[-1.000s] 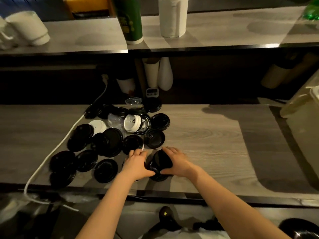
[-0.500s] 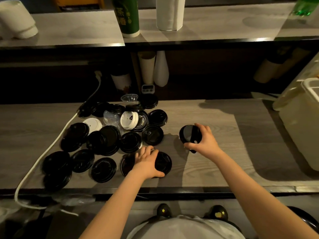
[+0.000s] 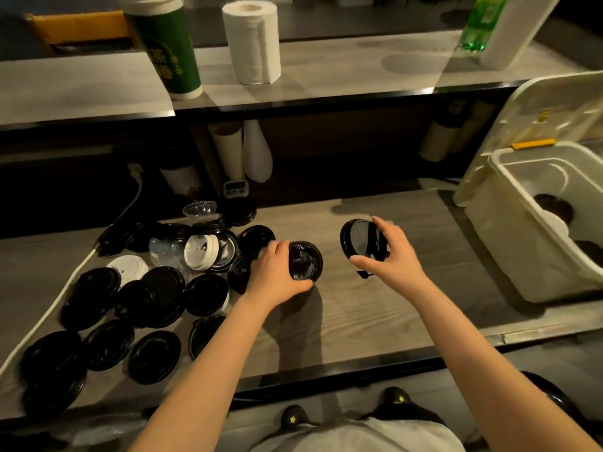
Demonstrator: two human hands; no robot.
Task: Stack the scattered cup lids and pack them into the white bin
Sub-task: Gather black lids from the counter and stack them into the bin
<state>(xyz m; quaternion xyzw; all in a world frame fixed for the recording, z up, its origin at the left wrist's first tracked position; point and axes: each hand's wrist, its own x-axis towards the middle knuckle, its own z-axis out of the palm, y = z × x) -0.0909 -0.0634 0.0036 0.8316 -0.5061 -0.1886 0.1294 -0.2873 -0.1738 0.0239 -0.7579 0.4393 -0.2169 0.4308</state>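
Observation:
Several black cup lids (image 3: 156,355) lie scattered on the left half of the wooden counter, with a white lid (image 3: 200,251) and a few clear ones among them. My left hand (image 3: 272,275) grips a black lid (image 3: 305,261) lifted just above the counter beside the pile. My right hand (image 3: 390,256) holds a small stack of black lids (image 3: 357,238) on edge in the air, fingers curled round its rim. The white bin (image 3: 535,246) stands open at the right, with dark lids lying inside it.
A white cable (image 3: 49,316) runs along the pile's left side. A raised shelf behind carries a green cup (image 3: 169,53), a paper roll (image 3: 254,40) and a green bottle (image 3: 481,22). Bare counter (image 3: 359,314) lies between the pile and the bin. The bin's hinged lid (image 3: 538,106) leans back.
My right hand has carried its lid stack up and to the right, away from the pile. My left hand has left the front lids and picked up one black lid.

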